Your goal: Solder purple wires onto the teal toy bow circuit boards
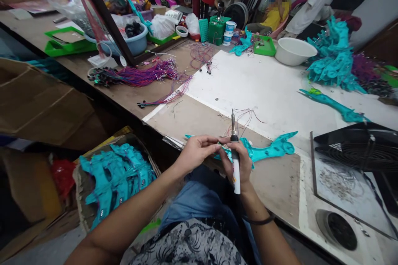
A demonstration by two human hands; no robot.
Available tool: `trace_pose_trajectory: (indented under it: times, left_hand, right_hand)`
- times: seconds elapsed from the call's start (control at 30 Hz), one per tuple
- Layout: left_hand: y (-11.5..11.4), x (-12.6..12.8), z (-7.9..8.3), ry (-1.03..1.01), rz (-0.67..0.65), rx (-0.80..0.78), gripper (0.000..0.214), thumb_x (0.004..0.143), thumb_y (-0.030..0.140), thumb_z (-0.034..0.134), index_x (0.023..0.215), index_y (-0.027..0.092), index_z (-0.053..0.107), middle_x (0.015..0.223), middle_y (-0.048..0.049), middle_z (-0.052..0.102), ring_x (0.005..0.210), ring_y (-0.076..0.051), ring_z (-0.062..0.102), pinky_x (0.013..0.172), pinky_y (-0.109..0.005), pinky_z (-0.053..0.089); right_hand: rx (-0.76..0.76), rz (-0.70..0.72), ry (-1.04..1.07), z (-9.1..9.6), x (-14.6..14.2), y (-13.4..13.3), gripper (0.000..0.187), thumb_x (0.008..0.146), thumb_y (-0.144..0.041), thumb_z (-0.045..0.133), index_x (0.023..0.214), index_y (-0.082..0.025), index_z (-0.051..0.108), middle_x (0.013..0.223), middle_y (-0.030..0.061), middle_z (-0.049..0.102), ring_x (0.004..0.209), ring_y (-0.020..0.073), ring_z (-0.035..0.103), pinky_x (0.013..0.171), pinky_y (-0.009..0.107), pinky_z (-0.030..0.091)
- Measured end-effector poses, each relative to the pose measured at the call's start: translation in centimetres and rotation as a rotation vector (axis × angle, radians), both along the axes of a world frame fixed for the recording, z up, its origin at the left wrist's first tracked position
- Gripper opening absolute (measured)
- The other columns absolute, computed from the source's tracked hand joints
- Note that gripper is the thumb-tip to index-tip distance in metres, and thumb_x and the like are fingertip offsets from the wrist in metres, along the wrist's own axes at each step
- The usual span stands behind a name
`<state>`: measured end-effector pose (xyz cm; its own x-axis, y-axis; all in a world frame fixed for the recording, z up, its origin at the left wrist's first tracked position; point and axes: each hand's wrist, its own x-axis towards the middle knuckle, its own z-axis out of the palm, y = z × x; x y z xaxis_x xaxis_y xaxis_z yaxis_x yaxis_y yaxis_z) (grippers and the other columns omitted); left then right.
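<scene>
In my right hand (pixel 239 158) rests a soldering iron (pixel 236 169) with a white handle, its metal tip pointing up and away from me. My left hand (pixel 199 151) is closed in a pinch on a tiny greenish part, too small to name, and the fingertips of both hands meet there. Under and beside the hands lies a turquoise plastic shell (pixel 270 151) at the table's near edge; its left half is partly hidden by my fingers. Thin red and dark wires (pixel 247 118) spread over the table just beyond the iron.
A carton of turquoise shells (pixel 120 174) stands below left. Wire bundles (pixel 139 72) lie on the table (pixel 199 112). To the right are a black fan (pixel 360 147), a round tin (pixel 337 227) and a turquoise pile (pixel 334 58). A white basin (pixel 295 51) stands farther back; people sit beyond.
</scene>
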<state>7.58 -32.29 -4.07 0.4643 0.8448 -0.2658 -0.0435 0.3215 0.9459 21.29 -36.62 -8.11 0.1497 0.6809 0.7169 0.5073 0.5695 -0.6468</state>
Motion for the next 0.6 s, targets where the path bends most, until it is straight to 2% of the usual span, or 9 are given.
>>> trace_pose_trajectory:
  times: [0.1,0.2,0.3,0.43,0.6]
  left_hand:
    - [-0.2,0.0,0.3,0.118,0.061,0.089,0.024,0.074,0.032,0.069,0.087,0.012,0.072,0.077,-0.0045,0.073,0.064,-0.012,0.063,0.060,-0.021,0.048]
    - [-0.7,0.5,0.6,0.154,0.119,0.154,0.019,0.074,0.028,0.068,0.084,0.012,0.072,0.076,-0.0038,0.073,0.065,-0.012,0.063,0.060,-0.020,0.048]
    - [-1.0,0.9,0.7,0.166,0.137,0.123,0.019,0.074,0.028,0.067,0.085,0.013,0.073,0.075,-0.0034,0.073,0.062,-0.012,0.062,0.057,-0.020,0.049]
    - [-1.2,1.1,0.4,0.193,0.189,0.071,0.018,0.072,0.030,0.068,0.078,0.013,0.071,0.062,-0.0008,0.068,0.055,-0.012,0.061,0.050,-0.020,0.049]
    - [-0.7,0.7,0.1,0.214,0.192,0.154,0.017,0.070,0.031,0.069,0.075,0.014,0.071,0.065,-0.0015,0.070,0.057,-0.013,0.062,0.054,-0.021,0.051]
  right_hand:
    - [0.006,-0.012,0.018,-0.3,0.0,-0.3,0.037,0.080,-0.004,0.062,0.108,-0.024,0.050,0.102,0.0052,0.067,0.094,0.0177,0.065,0.082,0.037,0.055]
    - [0.008,-0.033,0.040,-0.5,-0.1,-0.6,0.039,0.080,-0.004,0.063,0.110,-0.024,0.049,0.103,0.0050,0.067,0.097,0.0180,0.065,0.084,0.038,0.055]
    - [0.035,-0.061,0.024,-0.5,-0.1,-0.7,0.040,0.079,-0.003,0.063,0.109,-0.024,0.050,0.103,0.0045,0.068,0.095,0.0176,0.066,0.083,0.037,0.056]
    - [0.047,-0.075,-0.007,-0.4,-0.1,-0.6,0.038,0.079,-0.002,0.063,0.108,-0.023,0.051,0.102,0.0048,0.068,0.095,0.0170,0.066,0.080,0.034,0.056]
    - [-0.026,-0.008,0.035,-0.8,-0.3,-0.4,0.035,0.082,-0.004,0.059,0.110,-0.024,0.051,0.104,0.0063,0.068,0.098,0.0183,0.065,0.086,0.038,0.055]
